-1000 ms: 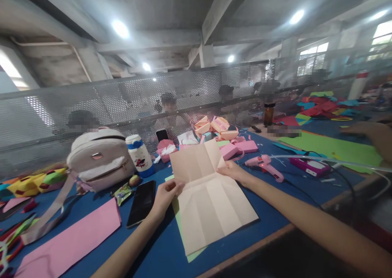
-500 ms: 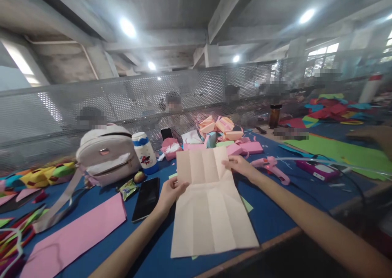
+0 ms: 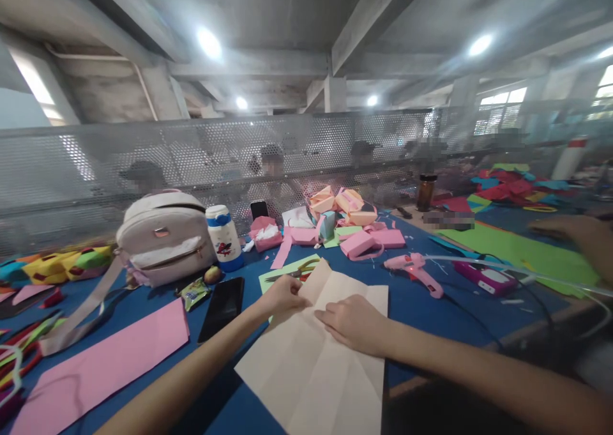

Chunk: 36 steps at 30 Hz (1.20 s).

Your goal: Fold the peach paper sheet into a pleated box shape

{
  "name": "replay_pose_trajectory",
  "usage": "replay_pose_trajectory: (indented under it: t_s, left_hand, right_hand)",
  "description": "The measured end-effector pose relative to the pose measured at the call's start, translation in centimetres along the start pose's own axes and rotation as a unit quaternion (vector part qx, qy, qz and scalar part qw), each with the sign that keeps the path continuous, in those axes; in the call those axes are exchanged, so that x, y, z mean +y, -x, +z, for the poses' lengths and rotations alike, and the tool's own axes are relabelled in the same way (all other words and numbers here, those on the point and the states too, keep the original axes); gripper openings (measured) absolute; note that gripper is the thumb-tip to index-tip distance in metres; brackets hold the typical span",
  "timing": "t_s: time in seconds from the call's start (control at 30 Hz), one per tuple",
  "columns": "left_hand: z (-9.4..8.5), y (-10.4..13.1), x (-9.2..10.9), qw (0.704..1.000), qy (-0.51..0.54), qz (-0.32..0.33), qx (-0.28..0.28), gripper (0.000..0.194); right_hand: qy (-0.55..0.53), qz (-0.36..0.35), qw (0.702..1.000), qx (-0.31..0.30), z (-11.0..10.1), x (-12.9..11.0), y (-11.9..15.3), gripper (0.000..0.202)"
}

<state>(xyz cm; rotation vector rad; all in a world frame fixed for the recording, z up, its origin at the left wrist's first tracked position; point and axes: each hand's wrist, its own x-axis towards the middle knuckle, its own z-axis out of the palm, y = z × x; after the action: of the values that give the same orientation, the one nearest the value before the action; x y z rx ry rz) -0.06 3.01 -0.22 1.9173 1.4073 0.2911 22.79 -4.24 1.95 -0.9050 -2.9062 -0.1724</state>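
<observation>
A cream sheet of paper (image 3: 330,371) with several crease lines lies turned at a slant in front of me, its lower part reaching the bottom of the view. My left hand (image 3: 286,296) is closed on its upper left edge, fingers pinched together. On the upper middle of the sheet rests my right hand (image 3: 357,325), fingers bent and together, the tips pressing at a crease close to my left hand. Behind the sheet, scissors (image 3: 302,271) with yellowish handles lie on a light green paper (image 3: 271,272).
A pink glue gun (image 3: 416,272) lies to the right, its cord trailing forward. Leftward are a black phone (image 3: 223,308), a pink sheet (image 3: 110,365), a bottle (image 3: 224,240) and a white backpack (image 3: 165,240). Folded paper pieces (image 3: 342,205) pile up behind. Another person's hand (image 3: 555,227) is at far right.
The sheet has come nearer and turned at a slant, uncovering the scissors. My right hand has moved from its upper right edge inward onto the sheet, close to my left hand.
</observation>
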Motion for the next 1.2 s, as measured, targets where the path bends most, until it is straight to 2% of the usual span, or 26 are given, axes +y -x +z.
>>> replay_pose_trajectory:
  t_s: [0.17, 0.43, 0.57, 0.73, 0.9, 1.03, 1.2]
  left_hand:
    - [0.0, 0.6, 0.5, 0.999, -0.032, -0.003, -0.001, 0.031]
    - [0.7, 1.4, 1.7, 0.996, -0.082, -0.017, 0.034, 0.032]
    - [1.0, 1.4, 2.3, 0.995, -0.086, -0.021, 0.042, 0.032]
    - [0.9, 1.1, 2.8, 0.997, -0.056, -0.002, 0.051, 0.031]
    - [0.9, 0.8, 2.7, 0.998, -0.006, 0.011, 0.055, 0.031]
    - [1.0, 0.5, 2.6, 0.998, 0.017, -0.002, 0.061, 0.032]
    - [0.6, 0.2, 1.8, 0.994, 0.051, -0.031, 0.092, 0.032]
  right_hand:
    - [-0.010, 0.015, 1.000, 0.002, 0.8, 0.4, 0.1, 0.035]
    - [-0.021, 0.022, 0.999, -0.024, -0.1, 0.2, 0.1, 0.034]
    - [-0.046, 0.017, 0.999, -0.012, -0.1, 0.8, 0.1, 0.034]
    - [-0.115, 0.015, 0.993, 0.027, 0.6, 1.8, 0.2, 0.034]
    - [-0.144, 0.006, 0.989, 0.030, 0.8, 2.1, 0.4, 0.034]
    - [-0.144, 0.000, 0.989, 0.045, 0.8, 2.5, 0.6, 0.031]
    - [-0.130, 0.031, 0.986, 0.097, 0.7, 4.0, 0.5, 0.025]
